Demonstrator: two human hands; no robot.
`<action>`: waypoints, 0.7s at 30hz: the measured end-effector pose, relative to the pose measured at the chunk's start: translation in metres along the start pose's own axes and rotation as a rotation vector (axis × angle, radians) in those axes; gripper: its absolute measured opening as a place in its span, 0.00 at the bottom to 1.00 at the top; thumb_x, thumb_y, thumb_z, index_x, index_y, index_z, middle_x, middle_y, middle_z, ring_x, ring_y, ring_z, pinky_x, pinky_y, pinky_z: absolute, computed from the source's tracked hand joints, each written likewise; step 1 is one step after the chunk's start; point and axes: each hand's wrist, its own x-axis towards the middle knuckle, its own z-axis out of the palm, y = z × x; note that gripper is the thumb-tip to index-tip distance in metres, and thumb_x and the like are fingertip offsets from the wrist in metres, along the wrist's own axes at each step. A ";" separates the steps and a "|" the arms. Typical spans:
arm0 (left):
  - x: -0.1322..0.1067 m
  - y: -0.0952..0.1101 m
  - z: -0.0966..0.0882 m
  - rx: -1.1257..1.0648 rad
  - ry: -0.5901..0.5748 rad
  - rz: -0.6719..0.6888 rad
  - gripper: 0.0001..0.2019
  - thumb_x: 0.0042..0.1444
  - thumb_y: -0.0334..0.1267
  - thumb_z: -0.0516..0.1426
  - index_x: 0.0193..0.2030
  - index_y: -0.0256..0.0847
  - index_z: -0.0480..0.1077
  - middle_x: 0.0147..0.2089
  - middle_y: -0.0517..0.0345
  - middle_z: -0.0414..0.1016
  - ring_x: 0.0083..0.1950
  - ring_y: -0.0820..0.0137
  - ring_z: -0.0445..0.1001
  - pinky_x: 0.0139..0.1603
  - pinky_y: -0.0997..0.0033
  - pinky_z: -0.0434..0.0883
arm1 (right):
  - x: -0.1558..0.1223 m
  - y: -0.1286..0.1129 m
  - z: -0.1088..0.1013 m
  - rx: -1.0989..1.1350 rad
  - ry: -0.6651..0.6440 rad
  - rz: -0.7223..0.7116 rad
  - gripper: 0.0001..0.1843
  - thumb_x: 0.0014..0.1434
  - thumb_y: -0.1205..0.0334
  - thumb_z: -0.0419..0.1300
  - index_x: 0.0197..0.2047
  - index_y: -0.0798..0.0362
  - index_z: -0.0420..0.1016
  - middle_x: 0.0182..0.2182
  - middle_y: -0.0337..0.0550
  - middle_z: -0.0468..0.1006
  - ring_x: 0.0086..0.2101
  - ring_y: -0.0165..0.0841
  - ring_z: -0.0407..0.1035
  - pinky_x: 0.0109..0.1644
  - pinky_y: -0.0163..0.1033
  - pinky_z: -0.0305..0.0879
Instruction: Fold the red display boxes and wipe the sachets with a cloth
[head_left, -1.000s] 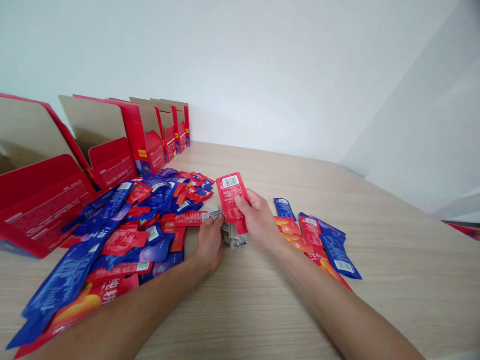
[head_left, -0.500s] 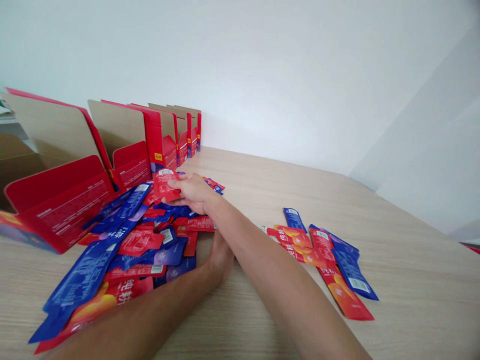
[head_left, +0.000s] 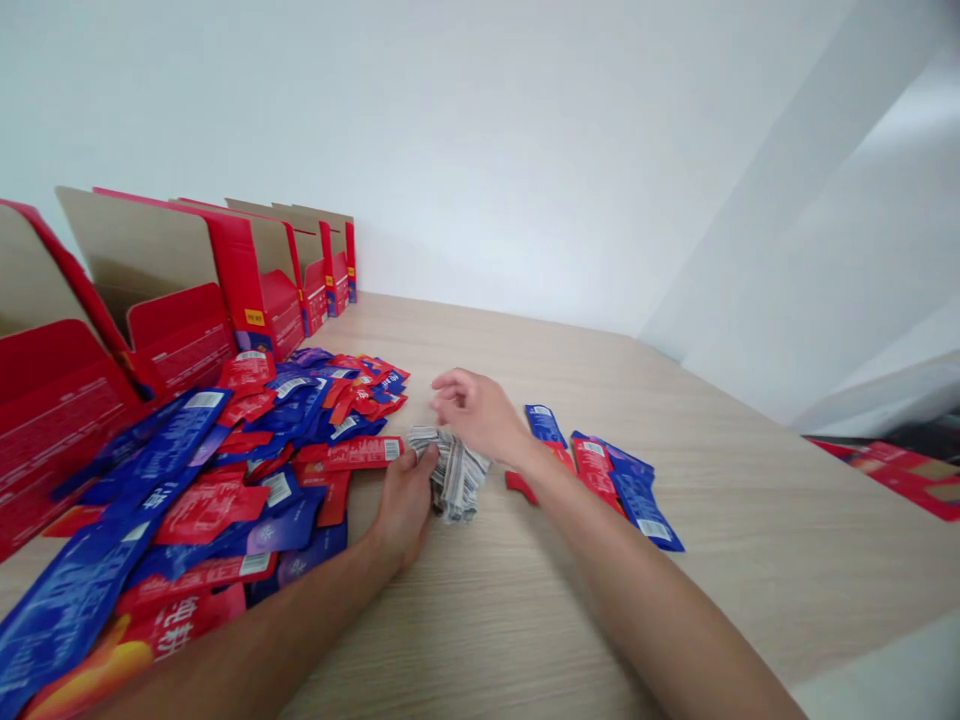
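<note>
My left hand (head_left: 405,500) is closed at the side of a tight bundle of sachets (head_left: 459,480), whose striped white and grey ends face up. Just above that bundle is my right hand (head_left: 476,410), slightly blurred, its fingers loosely bent and apart with no sachet visible in them. To the left of my left hand spreads a heap of red and blue sachets (head_left: 277,500). One red sachet (head_left: 247,372) lies on the heap's far side, close to the boxes. Partly behind my right forearm are a few more red and blue sachets (head_left: 637,500).
A row of open red cardboard boxes (head_left: 180,335) with raised flaps stands along the left. A white wall (head_left: 525,180) rises behind the pale wooden table (head_left: 487,630). Flat red printed card (head_left: 892,475) appears at the far right.
My right hand has let go of the red sachet on the heap and moved right, above the bundle. The view has turned rightward, and the bundle by my left hand now shows.
</note>
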 end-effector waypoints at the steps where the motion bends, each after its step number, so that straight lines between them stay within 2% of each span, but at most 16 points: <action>1: 0.001 -0.001 -0.001 0.012 0.004 -0.015 0.15 0.43 0.45 0.72 0.29 0.41 0.73 0.31 0.56 0.80 0.40 0.58 0.80 0.42 0.64 0.74 | -0.009 0.018 -0.027 -0.184 0.065 0.020 0.08 0.65 0.66 0.61 0.48 0.51 0.75 0.36 0.42 0.84 0.31 0.32 0.79 0.38 0.37 0.72; 2: 0.002 -0.002 -0.002 0.022 0.007 -0.024 0.16 0.42 0.47 0.72 0.29 0.41 0.73 0.30 0.56 0.79 0.39 0.59 0.80 0.41 0.65 0.74 | -0.019 0.038 -0.055 -0.368 0.104 0.056 0.07 0.66 0.63 0.61 0.48 0.50 0.75 0.36 0.42 0.84 0.31 0.33 0.79 0.38 0.38 0.71; 4: 0.003 -0.002 -0.003 0.034 0.013 -0.028 0.19 0.40 0.49 0.73 0.30 0.40 0.74 0.31 0.57 0.80 0.39 0.59 0.80 0.41 0.65 0.74 | -0.045 0.079 -0.108 -0.495 0.174 0.145 0.05 0.61 0.61 0.66 0.39 0.49 0.74 0.29 0.46 0.80 0.30 0.41 0.78 0.37 0.45 0.68; 6: 0.003 -0.001 -0.002 0.039 0.012 -0.027 0.20 0.39 0.50 0.74 0.30 0.40 0.73 0.32 0.56 0.81 0.41 0.58 0.81 0.42 0.64 0.75 | -0.075 0.118 -0.147 -0.572 0.201 0.232 0.19 0.50 0.59 0.75 0.28 0.45 0.66 0.20 0.44 0.72 0.26 0.45 0.75 0.32 0.47 0.64; 8: 0.002 0.000 -0.001 0.041 0.012 -0.026 0.20 0.38 0.50 0.74 0.29 0.41 0.72 0.33 0.55 0.82 0.42 0.57 0.82 0.43 0.64 0.76 | -0.107 0.152 -0.169 -0.613 0.187 0.301 0.29 0.41 0.58 0.79 0.22 0.41 0.57 0.15 0.40 0.64 0.22 0.46 0.71 0.29 0.49 0.61; 10: 0.001 0.001 0.001 0.041 0.013 -0.025 0.20 0.38 0.50 0.74 0.28 0.41 0.72 0.34 0.54 0.82 0.42 0.57 0.82 0.41 0.64 0.76 | -0.135 0.178 -0.175 -0.632 0.165 0.329 0.30 0.38 0.59 0.79 0.22 0.40 0.56 0.15 0.40 0.64 0.21 0.47 0.70 0.28 0.50 0.60; 13: 0.000 0.002 0.002 0.036 0.016 -0.021 0.20 0.37 0.49 0.74 0.30 0.40 0.73 0.34 0.54 0.83 0.41 0.57 0.82 0.40 0.64 0.76 | -0.162 0.204 -0.170 -0.656 0.165 0.336 0.23 0.40 0.60 0.74 0.24 0.40 0.60 0.18 0.43 0.68 0.22 0.49 0.72 0.28 0.52 0.61; 18: 0.000 0.000 0.000 0.023 0.023 -0.011 0.21 0.38 0.48 0.74 0.33 0.39 0.75 0.35 0.54 0.82 0.44 0.57 0.82 0.42 0.65 0.76 | -0.170 0.223 -0.174 -0.709 0.221 0.384 0.12 0.45 0.60 0.65 0.34 0.43 0.69 0.23 0.48 0.73 0.27 0.54 0.77 0.33 0.56 0.66; 19: 0.000 0.000 0.000 0.020 0.023 -0.013 0.21 0.38 0.48 0.74 0.33 0.39 0.75 0.35 0.54 0.82 0.45 0.57 0.82 0.42 0.64 0.76 | -0.167 0.223 -0.175 -0.704 0.243 0.391 0.14 0.46 0.59 0.64 0.39 0.45 0.72 0.25 0.51 0.75 0.30 0.57 0.78 0.36 0.58 0.68; 21: 0.001 -0.001 0.000 0.014 0.026 -0.016 0.20 0.39 0.48 0.74 0.34 0.38 0.75 0.36 0.54 0.82 0.45 0.57 0.82 0.43 0.65 0.76 | -0.159 0.213 -0.174 -0.640 0.315 0.367 0.25 0.50 0.57 0.60 0.52 0.49 0.75 0.34 0.59 0.80 0.40 0.65 0.80 0.45 0.67 0.69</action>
